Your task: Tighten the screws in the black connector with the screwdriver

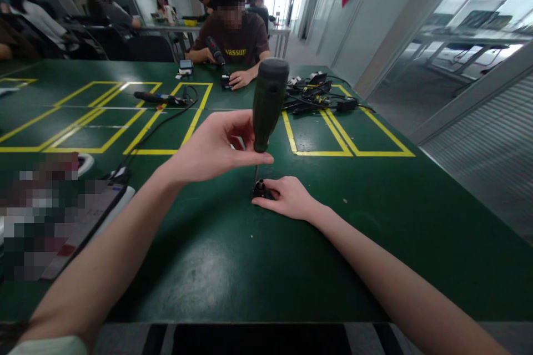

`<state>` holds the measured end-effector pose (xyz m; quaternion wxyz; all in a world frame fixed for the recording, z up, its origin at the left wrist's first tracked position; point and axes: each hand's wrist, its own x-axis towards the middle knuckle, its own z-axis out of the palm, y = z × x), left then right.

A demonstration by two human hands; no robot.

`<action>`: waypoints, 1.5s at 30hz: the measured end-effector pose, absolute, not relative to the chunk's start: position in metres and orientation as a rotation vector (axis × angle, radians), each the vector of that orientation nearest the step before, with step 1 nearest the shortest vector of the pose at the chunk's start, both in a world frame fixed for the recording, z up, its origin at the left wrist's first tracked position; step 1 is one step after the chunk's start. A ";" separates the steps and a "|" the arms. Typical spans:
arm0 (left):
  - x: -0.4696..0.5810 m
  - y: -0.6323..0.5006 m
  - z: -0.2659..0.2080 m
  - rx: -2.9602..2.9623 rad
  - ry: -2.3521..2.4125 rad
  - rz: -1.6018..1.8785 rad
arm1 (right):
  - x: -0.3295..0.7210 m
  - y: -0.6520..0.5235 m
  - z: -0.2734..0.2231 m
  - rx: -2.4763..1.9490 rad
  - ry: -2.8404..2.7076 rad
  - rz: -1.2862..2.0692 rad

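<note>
In the head view my left hand is closed around the lower end of a screwdriver's thick dark handle. The screwdriver stands nearly upright, and its thin shaft points down at a small black part on the green table. Whether the tip sits in a screw is too small to tell. From the right, my right hand pinches the black part between thumb and fingers, low against the tabletop. A short dark tube sticks up from this part. The fingers partly hide its right side.
Across the green table, a co-worker handles a power tool and a small black item. Tangled black cables lie at the back right. A corded screwdriver rests among yellow tape outlines. Pixelated items lie at left.
</note>
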<state>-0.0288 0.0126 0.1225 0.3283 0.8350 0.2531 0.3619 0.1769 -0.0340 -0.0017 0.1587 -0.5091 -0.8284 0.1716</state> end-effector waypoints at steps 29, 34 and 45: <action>-0.026 0.013 0.121 2.237 0.627 1.033 | 0.176 -0.034 0.000 -1.474 -2.378 0.484; -0.027 0.011 0.122 2.337 0.647 1.057 | 0.176 -0.034 0.001 -1.475 -2.384 0.501; -0.021 0.009 0.117 2.489 0.647 1.174 | 0.176 -0.034 0.000 -1.473 -2.370 0.494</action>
